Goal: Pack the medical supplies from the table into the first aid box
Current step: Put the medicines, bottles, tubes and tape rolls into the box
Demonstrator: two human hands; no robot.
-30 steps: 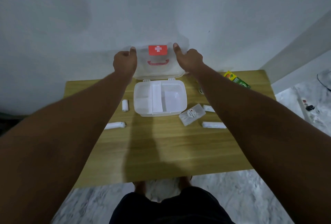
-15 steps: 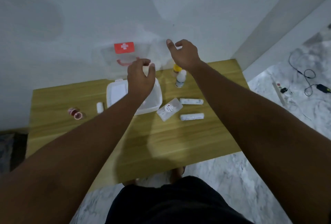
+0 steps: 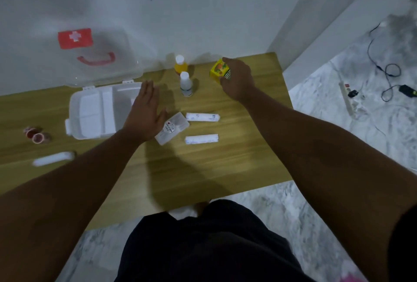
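With the clear plastic lid (image 3: pixel 108 40) let go, the right hand (image 3: pixel 238 81) clamps its fingers on the small yellow cardboard carton (image 3: pixel 217 70) while the left hand (image 3: pixel 144 114) hovers straight-fingered, so packing begins.

One head-worn wide-angle view, high over the near edge of the surface (image 3: pixel 203 180), facing forward and down. Lens sits above and right of the first aid box (image 3: pixel 94 112); wall (image 3: pixel 203 11) just behind it.
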